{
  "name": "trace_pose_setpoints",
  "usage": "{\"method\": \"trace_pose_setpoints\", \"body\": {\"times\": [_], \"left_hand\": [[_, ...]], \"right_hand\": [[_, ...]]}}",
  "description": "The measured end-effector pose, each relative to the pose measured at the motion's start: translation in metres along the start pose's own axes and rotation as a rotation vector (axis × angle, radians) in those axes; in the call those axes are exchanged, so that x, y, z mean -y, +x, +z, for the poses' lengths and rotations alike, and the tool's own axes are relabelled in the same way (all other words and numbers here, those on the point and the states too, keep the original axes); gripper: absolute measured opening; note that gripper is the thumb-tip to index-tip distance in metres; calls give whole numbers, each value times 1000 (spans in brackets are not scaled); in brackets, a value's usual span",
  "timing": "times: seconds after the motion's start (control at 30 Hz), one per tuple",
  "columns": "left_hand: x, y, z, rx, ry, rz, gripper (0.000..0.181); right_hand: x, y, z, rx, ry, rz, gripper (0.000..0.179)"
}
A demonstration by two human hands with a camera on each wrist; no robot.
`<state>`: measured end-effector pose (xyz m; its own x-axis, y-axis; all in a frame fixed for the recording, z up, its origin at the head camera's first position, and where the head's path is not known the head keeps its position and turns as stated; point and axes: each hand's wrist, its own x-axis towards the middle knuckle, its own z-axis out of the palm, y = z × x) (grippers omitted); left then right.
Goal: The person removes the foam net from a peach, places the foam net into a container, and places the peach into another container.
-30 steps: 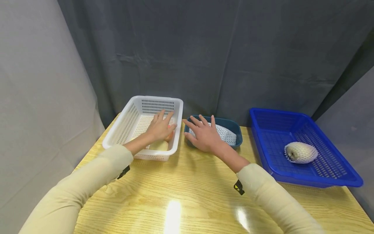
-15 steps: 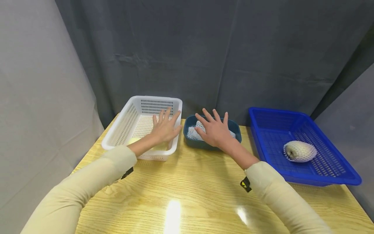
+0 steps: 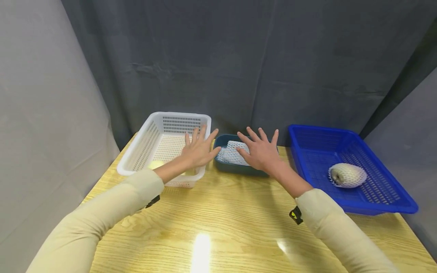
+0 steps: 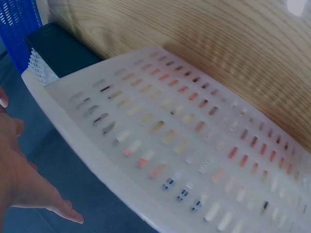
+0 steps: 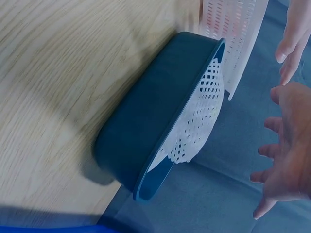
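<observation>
My left hand hovers palm down, fingers spread, above the right side of the white basket. Pale yellow fruit shows inside that basket, partly behind my forearm. In the left wrist view, reddish and yellow shapes show blurrily through the basket's slots. My right hand is likewise spread over the right part of a dark teal tub. White foam netting lies in the tub; in the right wrist view this netting rises above the rim. Neither hand holds anything.
To the right stands a blue basket with a pale round fruit in a foam net sleeve. All the containers rest on a wooden table. A dark grey curtain hangs right behind them.
Both spread hands have moved to the right. More of the foam netting in the tub is uncovered, and an orange-red item seen under my left hand is now hidden. The containers stay put.
</observation>
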<state>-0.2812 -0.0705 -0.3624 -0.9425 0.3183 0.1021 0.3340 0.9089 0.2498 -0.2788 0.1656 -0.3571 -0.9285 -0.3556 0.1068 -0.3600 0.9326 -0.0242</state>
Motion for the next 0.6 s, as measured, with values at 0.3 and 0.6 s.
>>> {"method": "trace_pose_setpoints", "body": {"times": [0.3, 0.6], "left_hand": [[-18, 1, -2, 4, -21, 24, 68], [-31, 0, -2, 40, -46, 60, 68]], "right_hand": [[-15, -7, 2, 19, 26, 34, 64], [-30, -17, -2, 21, 27, 49, 66]]}}
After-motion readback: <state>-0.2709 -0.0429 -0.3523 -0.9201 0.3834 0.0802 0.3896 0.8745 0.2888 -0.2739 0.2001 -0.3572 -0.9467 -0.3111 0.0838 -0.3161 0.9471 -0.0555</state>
